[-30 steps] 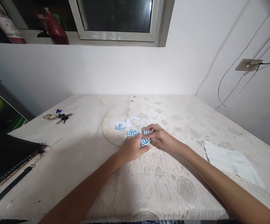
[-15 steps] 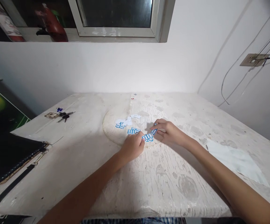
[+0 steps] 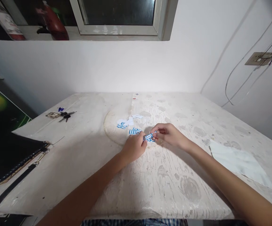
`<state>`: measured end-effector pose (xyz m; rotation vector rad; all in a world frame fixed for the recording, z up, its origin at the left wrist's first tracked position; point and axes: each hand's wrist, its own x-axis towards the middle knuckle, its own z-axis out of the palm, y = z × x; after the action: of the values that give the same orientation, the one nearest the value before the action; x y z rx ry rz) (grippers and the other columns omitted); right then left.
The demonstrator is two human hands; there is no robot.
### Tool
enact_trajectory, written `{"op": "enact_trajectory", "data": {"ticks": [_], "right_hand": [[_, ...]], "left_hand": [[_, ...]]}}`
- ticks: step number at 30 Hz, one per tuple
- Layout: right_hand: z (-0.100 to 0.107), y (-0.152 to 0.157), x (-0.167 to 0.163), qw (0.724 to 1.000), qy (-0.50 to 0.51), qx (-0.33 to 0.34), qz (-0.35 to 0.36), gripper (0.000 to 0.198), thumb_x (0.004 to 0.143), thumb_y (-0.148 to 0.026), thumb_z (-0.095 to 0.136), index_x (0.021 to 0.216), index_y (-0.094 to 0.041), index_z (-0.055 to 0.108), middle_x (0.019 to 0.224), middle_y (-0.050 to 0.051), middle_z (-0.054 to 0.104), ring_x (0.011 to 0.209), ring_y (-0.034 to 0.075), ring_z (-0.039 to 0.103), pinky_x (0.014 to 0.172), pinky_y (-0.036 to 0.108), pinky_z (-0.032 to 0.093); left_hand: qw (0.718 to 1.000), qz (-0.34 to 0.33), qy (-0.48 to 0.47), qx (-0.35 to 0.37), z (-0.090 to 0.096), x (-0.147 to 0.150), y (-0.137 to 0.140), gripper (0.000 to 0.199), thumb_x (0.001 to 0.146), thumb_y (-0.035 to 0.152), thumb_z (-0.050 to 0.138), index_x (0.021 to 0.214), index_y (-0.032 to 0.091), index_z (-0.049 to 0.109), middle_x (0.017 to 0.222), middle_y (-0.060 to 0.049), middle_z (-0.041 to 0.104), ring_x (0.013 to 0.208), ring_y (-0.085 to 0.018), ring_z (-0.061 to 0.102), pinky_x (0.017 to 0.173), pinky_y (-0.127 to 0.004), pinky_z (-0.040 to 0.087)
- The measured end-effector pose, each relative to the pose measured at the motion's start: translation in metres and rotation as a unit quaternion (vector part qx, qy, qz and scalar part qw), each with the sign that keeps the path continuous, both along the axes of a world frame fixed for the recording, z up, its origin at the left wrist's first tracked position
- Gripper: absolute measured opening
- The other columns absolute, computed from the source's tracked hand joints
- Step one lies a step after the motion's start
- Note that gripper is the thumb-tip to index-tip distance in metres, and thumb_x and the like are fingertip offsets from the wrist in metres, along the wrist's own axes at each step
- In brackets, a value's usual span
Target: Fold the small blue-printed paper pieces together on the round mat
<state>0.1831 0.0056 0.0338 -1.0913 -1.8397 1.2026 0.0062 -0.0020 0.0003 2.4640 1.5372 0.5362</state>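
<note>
Small white paper pieces with blue outlines [image 3: 149, 137] lie between my two hands, at the middle of the table. My left hand [image 3: 134, 146] is closed, its thumb and forefinger pressed on the left end of these pieces. From the other side, my right hand [image 3: 167, 135] pinches the right end of one blue-outlined piece, laid against those at my left fingertips. Just beyond my left knuckles is another group of blue-outlined pieces [image 3: 134, 131], partly covered by the hand. Farther left sits a small pile of similar pieces [image 3: 121, 125]. What is printed on them is too small to read.
Plain white paper scraps [image 3: 130, 121] lie behind the piles. Keys [image 3: 65, 116] are at the table's left, a black bag [image 3: 15, 157] at the left edge. A white cloth or sheet [image 3: 239, 163] lies at right. A wall socket with cables [image 3: 260, 58] is above.
My right hand has brought its blue-outlined piece down and left, onto the pieces at my left fingertips. My left hand has stayed almost in place.
</note>
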Motion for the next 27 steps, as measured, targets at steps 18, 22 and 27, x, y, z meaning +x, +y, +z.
{"op": "enact_trajectory", "data": {"ticks": [18, 22, 27], "right_hand": [[-0.01, -0.002, 0.0, 0.983, -0.159, 0.076, 0.04, 0.018, 0.073, -0.016, 0.05, 0.09, -0.018, 0.056, 0.082, 0.002, 0.054, 0.058, 0.009, 0.046, 0.051, 0.023, 0.037], [-0.009, -0.003, -0.001, 0.98, -0.163, 0.1, 0.06, 0.015, 0.075, -0.012, 0.045, 0.079, -0.017, 0.059, 0.074, 0.001, 0.054, 0.058, 0.009, 0.046, 0.053, 0.024, 0.037], [-0.009, -0.004, 0.0, 0.982, -0.154, 0.097, 0.053, 0.023, 0.076, -0.014, 0.045, 0.094, -0.019, 0.058, 0.077, 0.001, 0.056, 0.058, 0.009, 0.047, 0.052, 0.023, 0.038]], "left_hand": [[0.997, -0.05, 0.048, 0.047, 0.005, 0.002, -0.005, 0.008, 0.082, 0.019, 0.04, 0.079, 0.017, 0.047, 0.065, 0.0, 0.055, 0.062, -0.014, 0.052, 0.058, -0.026, 0.032], [0.996, -0.045, 0.051, 0.06, 0.005, 0.001, -0.006, 0.008, 0.082, 0.018, 0.039, 0.079, 0.017, 0.046, 0.061, 0.001, 0.052, 0.059, -0.014, 0.05, 0.055, -0.026, 0.031], [0.994, -0.038, 0.066, 0.075, 0.007, 0.0, -0.005, 0.009, 0.083, 0.02, 0.04, 0.078, 0.018, 0.046, 0.058, 0.002, 0.05, 0.053, -0.013, 0.047, 0.052, -0.025, 0.029]]}}
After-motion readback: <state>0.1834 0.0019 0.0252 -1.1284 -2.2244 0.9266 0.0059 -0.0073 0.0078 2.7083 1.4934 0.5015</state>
